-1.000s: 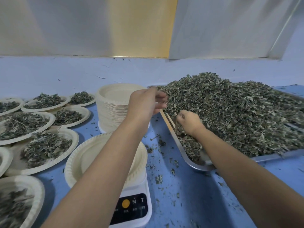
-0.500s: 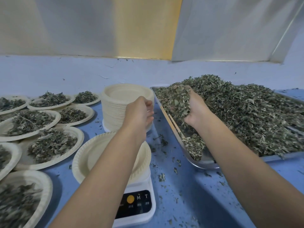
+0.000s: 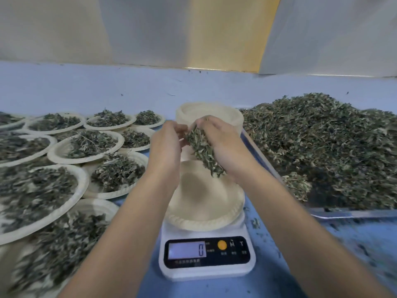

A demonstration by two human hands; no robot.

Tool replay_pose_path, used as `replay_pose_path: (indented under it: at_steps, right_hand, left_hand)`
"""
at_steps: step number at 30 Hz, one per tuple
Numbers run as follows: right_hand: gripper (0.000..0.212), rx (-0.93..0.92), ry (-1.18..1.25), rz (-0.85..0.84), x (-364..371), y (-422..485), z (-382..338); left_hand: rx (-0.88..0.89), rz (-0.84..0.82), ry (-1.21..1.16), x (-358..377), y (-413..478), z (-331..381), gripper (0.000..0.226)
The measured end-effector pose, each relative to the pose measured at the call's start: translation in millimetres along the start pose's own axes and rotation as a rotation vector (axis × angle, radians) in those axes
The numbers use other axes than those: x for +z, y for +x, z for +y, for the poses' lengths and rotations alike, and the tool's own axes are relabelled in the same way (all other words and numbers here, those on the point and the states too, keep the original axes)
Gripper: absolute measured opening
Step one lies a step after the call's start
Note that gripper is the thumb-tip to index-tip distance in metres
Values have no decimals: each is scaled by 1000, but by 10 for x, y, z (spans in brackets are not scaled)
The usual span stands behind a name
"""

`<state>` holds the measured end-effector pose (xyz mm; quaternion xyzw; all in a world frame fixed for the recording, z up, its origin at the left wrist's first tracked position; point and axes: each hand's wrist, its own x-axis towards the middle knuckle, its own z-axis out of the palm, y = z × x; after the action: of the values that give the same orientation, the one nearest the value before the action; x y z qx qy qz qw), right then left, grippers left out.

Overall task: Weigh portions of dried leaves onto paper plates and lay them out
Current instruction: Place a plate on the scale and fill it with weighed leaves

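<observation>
Fingers (image 3: 205,123) of the right hand (image 3: 223,147) clench a handful of dried leaves (image 3: 202,151), carried from the tray (image 3: 354,212) to above the empty plate (image 3: 204,205) on the scale (image 3: 206,269), reading zero. The left hand (image 3: 168,145) meets the clump, grip unclear. Filled plates (image 3: 51,154) crowd the desk (image 3: 268,282) leftward; nothing blocks the drop.

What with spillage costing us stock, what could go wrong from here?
1. The right hand grips a loose handful of leaves above the empty plate; bits may fall past its rim onto the blue table, as crumbs already have.
2. The scale reads 0; dropping everything at once could overshoot.
3. The left forearm crosses close to filled plates and might nudge one.
</observation>
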<state>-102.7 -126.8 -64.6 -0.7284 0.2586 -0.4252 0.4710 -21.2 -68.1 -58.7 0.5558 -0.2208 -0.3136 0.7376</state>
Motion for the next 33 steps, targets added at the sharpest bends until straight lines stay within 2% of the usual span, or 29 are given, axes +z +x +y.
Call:
replay_pose_path:
  at_steps: [4, 11, 20, 27, 33]
  right_hand:
    - [25, -93, -375, -148, 93, -70, 39]
    - [24, -147, -623, -352, 95, -194, 39]
    - [22, -134, -664, -461, 53, -192, 51]
    - [24, -129, -649, -386, 15, -149, 47]
    - [26, -119, -543, -317, -11, -142, 8]
  left_hand:
    - [5, 48, -36, -138, 91, 39, 30]
    - [5, 64, -44, -185, 101, 65, 29]
    - [0, 52, -27, -177, 61, 61, 27]
    - [-4, 42, 5, -186, 42, 53, 27]
    - [-14, 55, -10, -203, 76, 61, 27]
